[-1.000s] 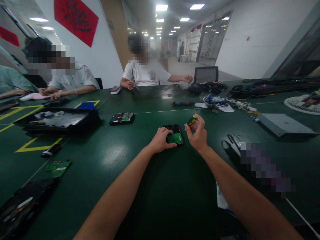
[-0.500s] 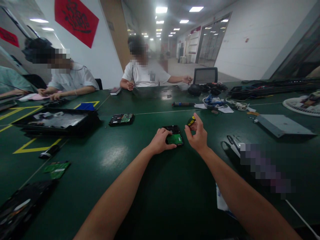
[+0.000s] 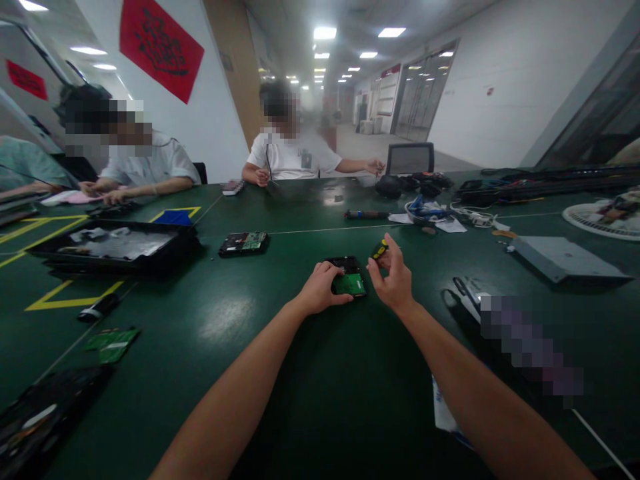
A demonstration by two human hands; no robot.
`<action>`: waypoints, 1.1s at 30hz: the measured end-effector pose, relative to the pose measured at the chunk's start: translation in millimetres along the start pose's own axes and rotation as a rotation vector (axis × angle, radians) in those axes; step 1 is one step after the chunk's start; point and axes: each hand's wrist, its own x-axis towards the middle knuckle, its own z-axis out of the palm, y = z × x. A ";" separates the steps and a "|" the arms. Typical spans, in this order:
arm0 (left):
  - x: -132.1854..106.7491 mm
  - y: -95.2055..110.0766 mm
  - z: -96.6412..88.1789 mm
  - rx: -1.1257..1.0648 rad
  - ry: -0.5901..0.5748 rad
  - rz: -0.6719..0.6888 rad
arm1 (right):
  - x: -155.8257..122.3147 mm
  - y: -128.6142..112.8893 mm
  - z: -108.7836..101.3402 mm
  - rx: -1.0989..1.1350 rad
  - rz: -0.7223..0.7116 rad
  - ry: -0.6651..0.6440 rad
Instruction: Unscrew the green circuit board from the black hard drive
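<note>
A hard drive (image 3: 350, 284) with a green circuit board and a black casing lies on the dark green table. My left hand (image 3: 323, 287) grips it from the left, thumb along the near edge and fingers over the casing. Just right of the drive, my right hand (image 3: 394, 279) is raised with a black-and-yellow screwdriver (image 3: 379, 250) pinched between thumb and fingers. Only the screwdriver's handle shows clearly; I cannot make out its tip. The right hand stands apart from the drive.
Another hard drive (image 3: 243, 244) lies farther left, near a black tray (image 3: 115, 247). Loose green boards (image 3: 114, 345) and a black casing (image 3: 47, 417) sit at the near left. On the right are a grey metal box (image 3: 570, 259) and a blue-filled bowl (image 3: 425, 212). Co-workers sit across the table.
The whole view has shifted slightly, with the scene lower in the picture. The screwdriver in my right hand has turned a little and moved slightly left. My left hand keeps its grip on the drive.
</note>
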 end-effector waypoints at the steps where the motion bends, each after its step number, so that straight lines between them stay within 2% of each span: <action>1: 0.0 0.0 -0.1 0.001 -0.001 -0.001 | -0.1 0.0 0.0 0.003 -0.001 -0.003; 33: -0.1 0.0 1.2 -0.003 0.004 0.013 | -0.1 -0.9 2.2 -0.006 -0.025 -0.006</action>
